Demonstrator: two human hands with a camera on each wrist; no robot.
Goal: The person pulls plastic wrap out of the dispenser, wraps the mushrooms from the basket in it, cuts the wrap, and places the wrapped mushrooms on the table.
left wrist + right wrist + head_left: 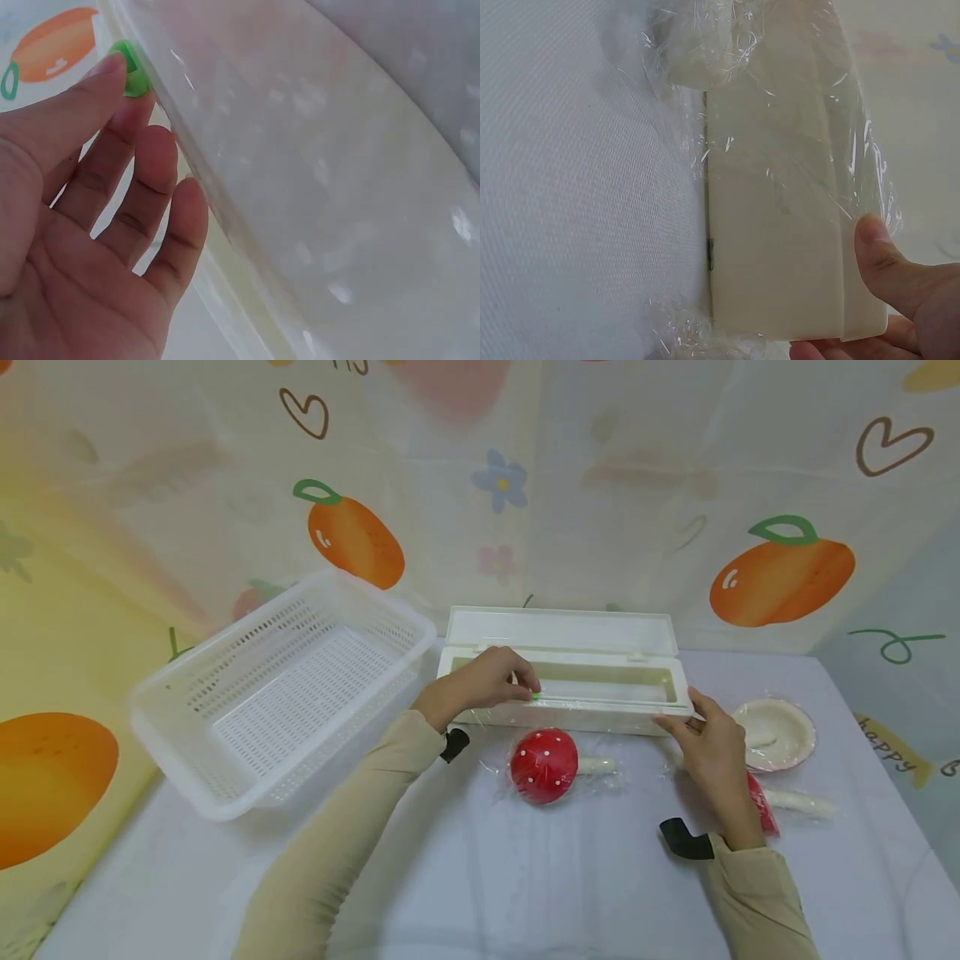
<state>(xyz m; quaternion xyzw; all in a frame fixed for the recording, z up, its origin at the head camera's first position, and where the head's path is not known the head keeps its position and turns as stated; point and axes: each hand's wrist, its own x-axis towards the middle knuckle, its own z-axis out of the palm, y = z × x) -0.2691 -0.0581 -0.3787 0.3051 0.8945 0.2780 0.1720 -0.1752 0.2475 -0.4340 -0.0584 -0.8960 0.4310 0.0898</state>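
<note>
A long cream cling film dispenser box (570,718) stands on the table with its lid (562,631) raised at the back. Clear plastic film (315,150) hangs down over its front. At the left part of the box's front edge, my left hand (487,679) pinches a small green slide cutter (136,71) between thumb and index finger. My right hand (708,743) holds the right end of the box, thumb on the front and other fingers round the end (900,300). Just in front lies a red, white-dotted mushroom-shaped thing (543,766) with a pale handle, under crinkled film.
A white perforated plastic basket (285,677) stands at the left. Right of the box sits a film-covered cream bowl (791,731). Beside my right wrist lies another red thing with a pale handle (802,803), partly hidden. A fruit-printed curtain (600,527) hangs behind the table.
</note>
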